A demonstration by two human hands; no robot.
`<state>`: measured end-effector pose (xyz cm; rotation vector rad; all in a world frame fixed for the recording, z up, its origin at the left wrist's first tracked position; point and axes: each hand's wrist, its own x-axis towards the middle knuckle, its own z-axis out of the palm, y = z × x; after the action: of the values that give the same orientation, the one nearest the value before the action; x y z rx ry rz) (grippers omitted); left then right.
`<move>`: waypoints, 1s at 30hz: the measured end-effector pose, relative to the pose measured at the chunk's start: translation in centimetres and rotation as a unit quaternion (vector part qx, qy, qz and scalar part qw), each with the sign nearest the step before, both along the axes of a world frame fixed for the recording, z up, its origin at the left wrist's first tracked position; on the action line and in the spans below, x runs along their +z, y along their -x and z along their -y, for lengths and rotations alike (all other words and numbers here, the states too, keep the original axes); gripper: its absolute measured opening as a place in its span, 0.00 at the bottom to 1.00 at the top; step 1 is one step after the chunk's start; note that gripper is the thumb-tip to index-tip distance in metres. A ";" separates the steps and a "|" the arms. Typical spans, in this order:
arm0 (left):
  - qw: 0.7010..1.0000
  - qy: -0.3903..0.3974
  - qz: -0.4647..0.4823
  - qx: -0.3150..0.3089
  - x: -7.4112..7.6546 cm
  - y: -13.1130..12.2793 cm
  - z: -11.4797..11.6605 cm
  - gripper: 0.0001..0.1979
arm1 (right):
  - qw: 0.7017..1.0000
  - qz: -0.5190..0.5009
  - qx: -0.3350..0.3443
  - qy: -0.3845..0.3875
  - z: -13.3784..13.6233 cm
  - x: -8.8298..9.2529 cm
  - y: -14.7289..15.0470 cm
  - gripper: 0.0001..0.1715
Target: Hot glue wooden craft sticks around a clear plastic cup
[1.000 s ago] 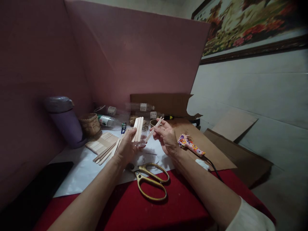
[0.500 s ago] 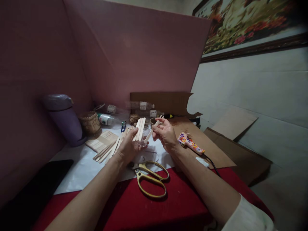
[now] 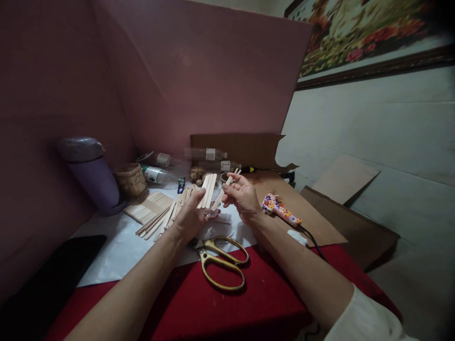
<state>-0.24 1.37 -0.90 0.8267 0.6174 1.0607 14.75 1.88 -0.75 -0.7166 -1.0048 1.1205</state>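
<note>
My left hand (image 3: 190, 215) grips a clear plastic cup-like piece (image 3: 212, 213), perhaps a cut bottle, partly hidden by the fingers. Several flat wooden craft sticks (image 3: 207, 191) stand side by side along its near face. Between thumb and fingers, my right hand (image 3: 244, 198) pinches a single craft stick (image 3: 218, 200), tilted with its lower end close to the right of that row. Whether it touches the plastic, I cannot tell. Below the hands lie scissors (image 3: 202, 254) with gold handles. A flower-patterned glue gun (image 3: 282, 212) rests to the right on cardboard.
Loose craft sticks (image 3: 164, 222) and a banded bundle (image 3: 147, 208) lie on white paper (image 3: 113, 260) at left. Behind stand a woven basket (image 3: 131, 182), a purple bottle (image 3: 92, 180) and lying plastic bottles (image 3: 158, 175). A cardboard sheet (image 3: 316, 222) covers the right side.
My right hand has brought its stick slightly left, nearer the row of sticks. My left hand keeps its hold, and the view has shifted a little.
</note>
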 end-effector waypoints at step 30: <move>1.000 -0.001 -0.006 -0.020 -0.2 -0.2 0.0 0.12 | 1.000 -0.012 -0.002 0.003 -0.4 -0.2 -0.1 0.34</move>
<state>-0.03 1.36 -1.07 0.8445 0.6072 1.0214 14.85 2.25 -0.93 -0.7083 -0.9801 1.1255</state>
